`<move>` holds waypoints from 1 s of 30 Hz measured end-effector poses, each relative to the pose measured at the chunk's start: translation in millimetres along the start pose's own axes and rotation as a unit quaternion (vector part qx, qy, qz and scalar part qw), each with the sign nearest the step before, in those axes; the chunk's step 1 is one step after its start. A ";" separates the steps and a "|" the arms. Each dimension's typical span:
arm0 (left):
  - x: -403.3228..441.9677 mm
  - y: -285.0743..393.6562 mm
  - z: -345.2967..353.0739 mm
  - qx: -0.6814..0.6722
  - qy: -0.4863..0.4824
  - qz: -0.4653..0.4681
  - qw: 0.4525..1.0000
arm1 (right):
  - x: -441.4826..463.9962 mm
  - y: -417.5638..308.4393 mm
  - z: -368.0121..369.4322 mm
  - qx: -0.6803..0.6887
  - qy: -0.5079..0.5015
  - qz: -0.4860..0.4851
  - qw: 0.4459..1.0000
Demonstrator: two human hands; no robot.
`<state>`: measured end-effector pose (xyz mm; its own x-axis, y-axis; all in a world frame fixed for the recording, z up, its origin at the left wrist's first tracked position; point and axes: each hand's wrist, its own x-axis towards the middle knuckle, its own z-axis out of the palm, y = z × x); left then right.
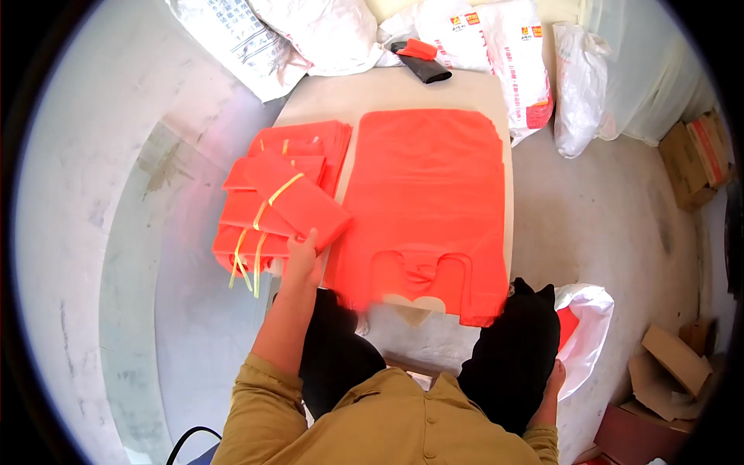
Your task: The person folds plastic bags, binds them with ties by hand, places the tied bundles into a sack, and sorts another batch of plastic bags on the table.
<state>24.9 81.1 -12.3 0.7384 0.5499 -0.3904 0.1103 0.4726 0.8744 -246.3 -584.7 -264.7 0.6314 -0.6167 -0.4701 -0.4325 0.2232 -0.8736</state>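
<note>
- Olive-brown buttoned shirt (411,422) and black trousers (511,360) come closest, at the near edge of the beige-topped table (310,101).
- Folded red plastic bundle with a yellow band (318,209) lies aslant on top of the other banded red bundles (248,209), at the table's left side; its near corner meets the fingers of the left hand (304,254), and the rest stretches away beyond them.
- Flat stack of red plastic bags with cut handles (434,178) covers most of the table's right part, its handle end at the near edge.
- Black roll with a red piece on it (428,68) sits at the table's far end, near stuffed white sacks (325,35).
- Grey floor (620,225) spreads right of the table, with brown cardboard boxes (688,167) well apart from it and an open white plastic bag with red contents (587,333) near its near right corner.
- Left fingers are closed on the bundle's corner, one digit showing on top.
- Right hand (554,380) is low beside the white bag; its finger opening cannot be told.
</note>
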 end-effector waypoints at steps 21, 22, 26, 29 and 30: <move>-74.6 8.0 2.9 -0.140 -0.091 -0.131 0.977 | -35.5 -217.1 89.4 0.217 -0.069 -0.181 0.957; -92.9 10.2 9.4 -0.139 -0.090 -0.134 0.977 | -66.1 -253.1 115.0 0.214 -0.150 -0.194 0.946; -146.4 3.2 18.2 -0.135 -0.127 -0.138 0.973 | -154.2 -304.3 234.8 0.203 -0.432 -0.085 0.875; -177.6 -11.1 16.6 -0.103 -0.158 -0.134 0.973 | -188.9 -285.6 311.0 0.155 -0.562 0.071 0.809; -189.7 -13.6 13.5 -0.090 -0.177 -0.139 0.970 | -196.9 -269.0 334.5 0.167 -0.593 0.085 0.783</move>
<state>-107.7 -38.9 53.8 0.8827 0.1285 -0.4521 0.2430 0.6986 0.6730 -39.0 -270.8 20.8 0.8227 0.5338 -0.1953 -0.5070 0.5339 -0.6767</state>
